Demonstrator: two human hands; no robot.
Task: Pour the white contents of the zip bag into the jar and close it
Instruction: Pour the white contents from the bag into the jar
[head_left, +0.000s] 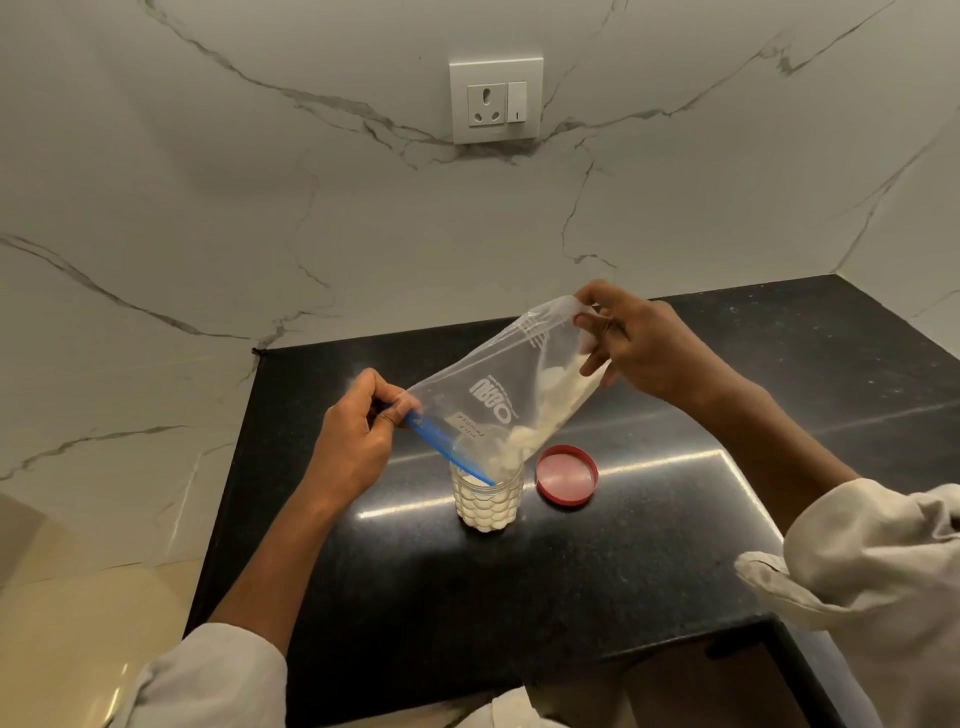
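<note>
A clear zip bag (498, 384) with a blue zip strip hangs tilted over a small clear jar (487, 501) on the black counter. White lumps slide along the bag's lower edge toward its mouth, which sits in the jar's opening. The jar holds white contents almost to the top. My left hand (358, 436) pinches the bag's zip corner at the left. My right hand (641, 348) grips the bag's raised bottom corner, up and to the right. The red lid (566, 475) lies upside down on the counter just right of the jar.
The black counter (649, 545) ends at marble walls behind and at both sides. A wall socket with a switch (496, 101) sits high on the back wall. A beige floor shows at the lower left, past the counter's left edge.
</note>
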